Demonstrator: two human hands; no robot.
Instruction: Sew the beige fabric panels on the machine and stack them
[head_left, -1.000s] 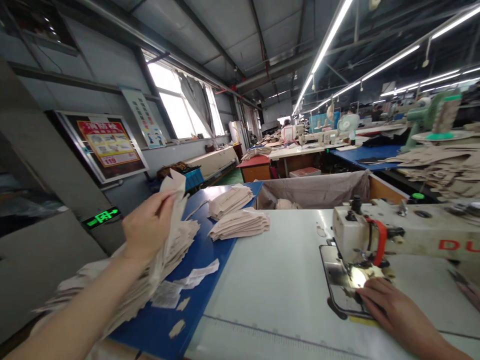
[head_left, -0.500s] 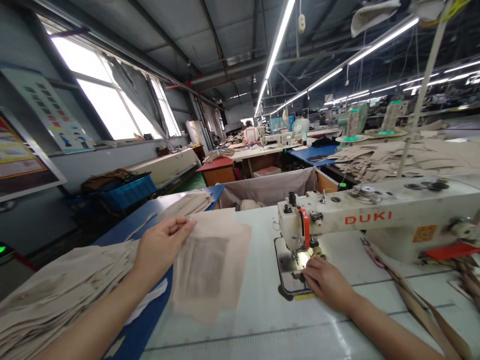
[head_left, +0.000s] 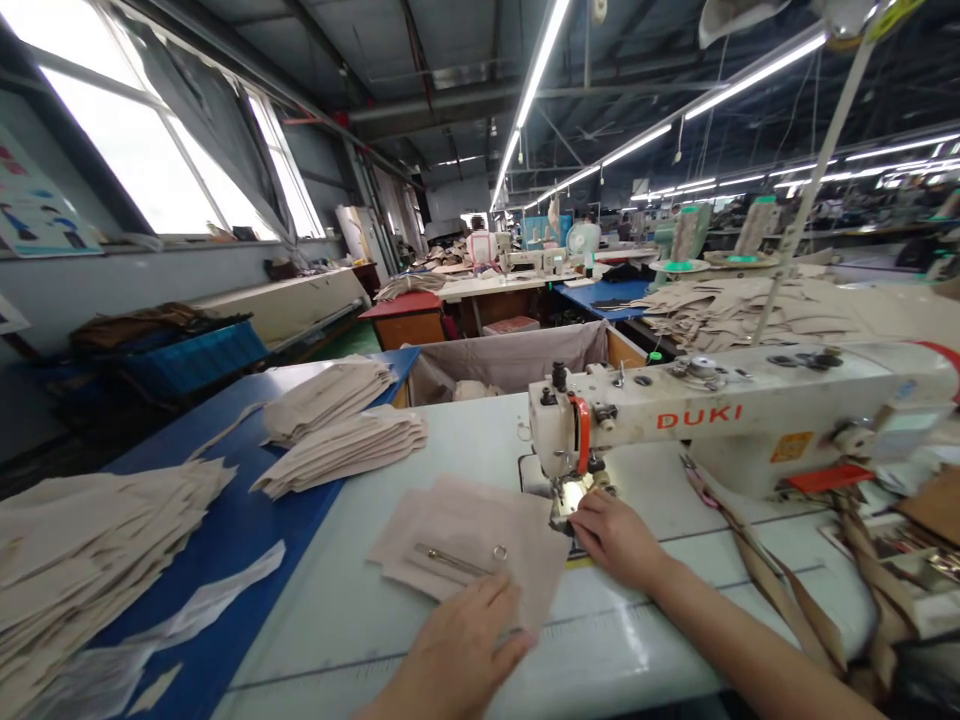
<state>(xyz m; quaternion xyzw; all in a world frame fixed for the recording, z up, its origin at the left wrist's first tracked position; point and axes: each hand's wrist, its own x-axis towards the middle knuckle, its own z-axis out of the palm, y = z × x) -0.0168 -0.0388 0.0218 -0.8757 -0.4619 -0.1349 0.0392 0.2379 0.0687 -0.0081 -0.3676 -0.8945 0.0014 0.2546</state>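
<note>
My left hand (head_left: 469,635) lies on the near side of a beige fabric piece (head_left: 502,510), its fingers stretched out. On that fabric sits a narrow zipper-like strip (head_left: 454,560) with a small metal ring (head_left: 499,551) beside it. The fabric's right edge reaches toward the lit needle area of a white sewing machine (head_left: 555,430). Close by the presser foot (head_left: 564,505), my right hand (head_left: 619,535) has its fingertips pinched together. Whatever they hold, if anything, is too small to make out.
Stacks of beige fabric pieces (head_left: 352,440) lie along the blue table (head_left: 247,520) on the left. A cloth-lined bin (head_left: 517,360) stands behind the machine table. To the right are scissors (head_left: 697,480) and tan straps (head_left: 757,575).
My left hand has come down from the fabric's far left edge to its near side. The fabric has moved toward the machine, showing the strip and ring. My right hand stays by the needle.
</note>
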